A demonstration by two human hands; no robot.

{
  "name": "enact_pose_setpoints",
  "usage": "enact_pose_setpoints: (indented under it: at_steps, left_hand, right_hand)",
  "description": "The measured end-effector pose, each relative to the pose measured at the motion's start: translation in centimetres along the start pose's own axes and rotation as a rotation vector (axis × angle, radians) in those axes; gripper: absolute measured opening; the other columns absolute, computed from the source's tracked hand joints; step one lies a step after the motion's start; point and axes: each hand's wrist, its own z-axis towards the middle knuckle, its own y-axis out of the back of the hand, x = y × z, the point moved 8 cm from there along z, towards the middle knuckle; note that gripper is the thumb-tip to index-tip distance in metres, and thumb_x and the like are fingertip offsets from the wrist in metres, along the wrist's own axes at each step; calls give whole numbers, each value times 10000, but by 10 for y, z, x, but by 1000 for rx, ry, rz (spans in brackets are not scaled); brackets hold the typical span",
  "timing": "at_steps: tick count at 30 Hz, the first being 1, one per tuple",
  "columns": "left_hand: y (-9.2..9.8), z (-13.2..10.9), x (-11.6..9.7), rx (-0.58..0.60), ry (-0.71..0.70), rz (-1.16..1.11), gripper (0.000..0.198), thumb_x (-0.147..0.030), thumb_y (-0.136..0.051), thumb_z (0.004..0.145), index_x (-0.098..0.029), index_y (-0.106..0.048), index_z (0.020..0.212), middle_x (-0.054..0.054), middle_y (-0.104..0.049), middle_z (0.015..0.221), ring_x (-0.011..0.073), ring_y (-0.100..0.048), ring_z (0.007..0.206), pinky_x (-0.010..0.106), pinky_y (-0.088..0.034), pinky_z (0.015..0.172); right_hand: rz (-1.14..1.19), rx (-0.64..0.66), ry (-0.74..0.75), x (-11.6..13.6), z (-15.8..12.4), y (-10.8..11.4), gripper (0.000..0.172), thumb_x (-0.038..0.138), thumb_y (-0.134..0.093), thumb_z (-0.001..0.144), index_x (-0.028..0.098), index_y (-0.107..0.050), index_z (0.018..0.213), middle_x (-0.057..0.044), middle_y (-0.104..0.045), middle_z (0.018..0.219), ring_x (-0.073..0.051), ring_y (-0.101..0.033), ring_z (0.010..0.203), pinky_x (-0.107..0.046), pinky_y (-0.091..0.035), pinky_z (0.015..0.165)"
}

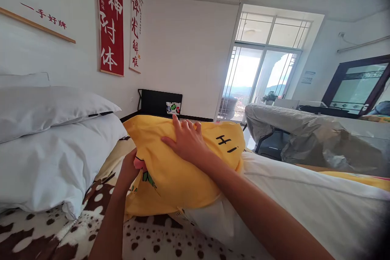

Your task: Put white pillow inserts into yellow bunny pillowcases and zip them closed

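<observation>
White pillows [51, 166] (stacked) lie left of the yellow cover [179, 183]

The yellow cover [179, 178] is matt, creased cloth — the draped sheeting [332, 142] glossy, crinkled plastic.

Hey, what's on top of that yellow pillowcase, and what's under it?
The right hand rests on top of the yellow pillowcase. White fabric shows past its near edge. The rest underneath is covered, including fingers of the left hand.
</observation>
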Motion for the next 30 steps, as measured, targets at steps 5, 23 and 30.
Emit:
enact_pose_setpoints:
  at_steps: [5,23,30]
  left_hand:
    - [-17,-22,-7,537,38,-118,406,-357,-691,711,-220,-634,1088,86,-653,1175,270,-594,1089,354,-490,915]
    - [-22,-30,25,472,196,-516,313,-346,-763,610,-160,-747,861,103,-734,926,298,-657,904,406,-508,832]
    - [-41,-36,28,608,239,-632,249,-327,-794,487,-166,-718,662,75,-706,709,249,-652,658,347,-524,622]
  right_hand:
    - [97,95,-90,-38,14,-16,642,681,-366,862,189,-459,1264,-138,-664,1070,-318,-607,965,-440,-390,849]
    - [-26,-116,-120,-53,17,12,521,605,-233,939,220,-577,872,-69,-674,799,-217,-598,724,-289,-263,598]
    - [47,-359,22,-54,-2,42,463,441,-259,951,211,-470,610,-29,-565,603,-141,-441,541,-287,-226,561]
